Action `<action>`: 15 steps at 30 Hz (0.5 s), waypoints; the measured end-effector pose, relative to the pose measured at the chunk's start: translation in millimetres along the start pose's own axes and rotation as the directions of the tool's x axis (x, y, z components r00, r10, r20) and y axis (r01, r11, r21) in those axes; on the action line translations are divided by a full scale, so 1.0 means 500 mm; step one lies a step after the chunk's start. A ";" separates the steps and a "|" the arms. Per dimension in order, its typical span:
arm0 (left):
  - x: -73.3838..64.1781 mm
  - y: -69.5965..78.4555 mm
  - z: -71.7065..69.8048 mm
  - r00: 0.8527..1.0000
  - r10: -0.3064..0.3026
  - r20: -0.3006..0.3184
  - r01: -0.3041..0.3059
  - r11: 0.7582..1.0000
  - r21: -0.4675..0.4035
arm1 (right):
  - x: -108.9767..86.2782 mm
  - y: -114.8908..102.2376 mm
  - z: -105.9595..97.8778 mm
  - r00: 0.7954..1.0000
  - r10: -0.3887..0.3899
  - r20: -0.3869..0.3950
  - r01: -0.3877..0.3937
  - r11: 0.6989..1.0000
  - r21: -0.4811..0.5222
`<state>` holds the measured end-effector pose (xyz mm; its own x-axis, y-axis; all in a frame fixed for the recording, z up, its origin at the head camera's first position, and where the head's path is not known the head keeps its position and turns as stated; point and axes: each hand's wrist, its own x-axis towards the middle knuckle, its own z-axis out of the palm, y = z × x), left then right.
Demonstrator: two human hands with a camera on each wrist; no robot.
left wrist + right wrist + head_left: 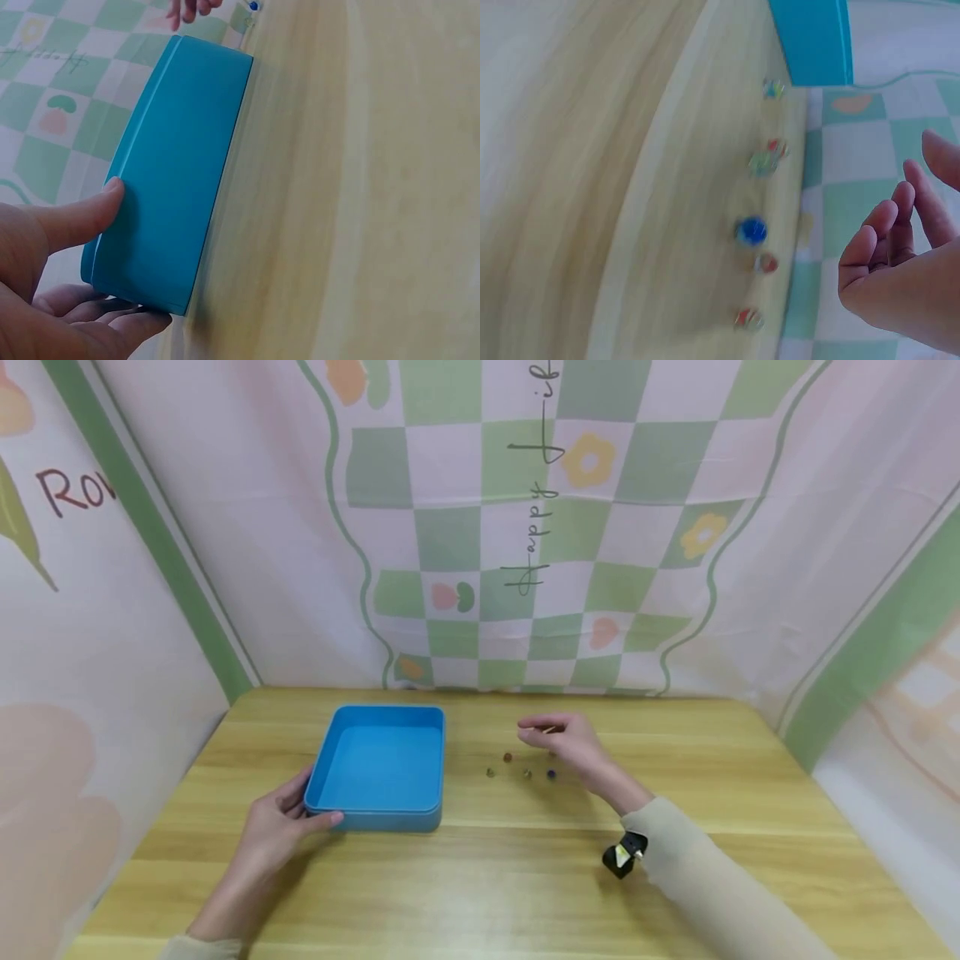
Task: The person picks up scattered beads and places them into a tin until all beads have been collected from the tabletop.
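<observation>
A blue open-topped box (375, 821) stands on the table, and its inside shows bare blue. My left hand (273, 827) holds its near left corner. In the left wrist view the thumb presses the box's wall (169, 172) while the other fingers lie round the corner. Right of the box are several small glass marbles, among them a blue marble (751, 231), a greenish marble (763, 163) and a reddish marble (507, 757). Above and just behind them hovers my right hand (573, 743), its fingers loosely bent, thumb apart from them, nothing visible between.
The wood-grain table (480, 893) reaches back to a checked fabric curtain (517, 527). Fabric also hangs along the left and right sides. A small black device (625, 855) is fixed at the right wrist, below the sleeve (712, 877).
</observation>
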<state>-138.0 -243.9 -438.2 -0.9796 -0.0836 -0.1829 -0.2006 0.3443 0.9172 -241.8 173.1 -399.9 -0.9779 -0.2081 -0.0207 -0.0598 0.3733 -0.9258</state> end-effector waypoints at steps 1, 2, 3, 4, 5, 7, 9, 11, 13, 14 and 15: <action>0.000 0.000 0.000 1.000 0.001 0.000 -0.001 1.000 -0.004 | -0.002 0.004 -0.005 1.000 0.008 -0.003 -0.008 1.000 -0.003; 0.000 0.000 0.000 1.000 0.000 0.001 0.000 1.000 -0.007 | -0.003 0.008 -0.009 1.000 0.016 -0.005 -0.016 1.000 -0.006; 0.000 0.000 0.000 1.000 0.000 0.000 0.000 1.000 -0.009 | -0.005 0.012 -0.013 1.000 0.030 -0.009 -0.030 1.000 -0.009; 0.000 0.000 0.000 1.000 0.000 0.000 0.000 1.000 -0.012 | -0.007 0.016 -0.017 0.999 0.042 -0.008 -0.042 0.999 -0.011; 0.000 -0.001 0.000 1.000 0.000 0.000 0.000 1.000 -0.015 | -0.009 0.020 -0.019 0.999 0.052 -0.008 -0.052 0.999 -0.007; 0.000 -0.001 -0.001 1.000 0.001 0.000 -0.001 1.000 -0.020 | -0.012 0.028 -0.024 0.998 0.068 -0.006 -0.068 0.998 -0.007; 0.000 -0.001 -0.001 1.000 0.002 -0.001 -0.002 1.000 -0.024 | -0.016 0.037 -0.028 0.997 0.077 0.001 -0.077 0.997 -0.011; 0.000 -0.001 -0.001 1.000 0.003 -0.002 -0.003 1.000 -0.030 | -0.019 0.046 -0.031 0.997 0.074 0.007 -0.074 0.997 -0.018; -0.001 -0.001 -0.001 1.000 0.003 -0.004 -0.003 1.000 -0.031 | -0.022 0.056 -0.034 0.998 0.070 0.007 -0.070 0.997 -0.045; -0.002 -0.002 -0.001 1.000 0.004 -0.004 -0.004 1.000 -0.031 | -0.024 0.060 -0.034 0.998 0.065 0.007 -0.065 0.996 -0.061; -0.002 -0.002 -0.002 1.000 0.005 -0.003 -0.005 1.000 -0.031 | -0.026 0.065 -0.035 0.998 0.062 0.006 -0.061 0.995 -0.078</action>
<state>-137.0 -244.9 -438.5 -0.9806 -0.0846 -0.1770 -0.1948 0.3160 0.9285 -234.8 203.7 -423.0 -0.9785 -0.1899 -0.0802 -0.0152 0.4543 -0.8907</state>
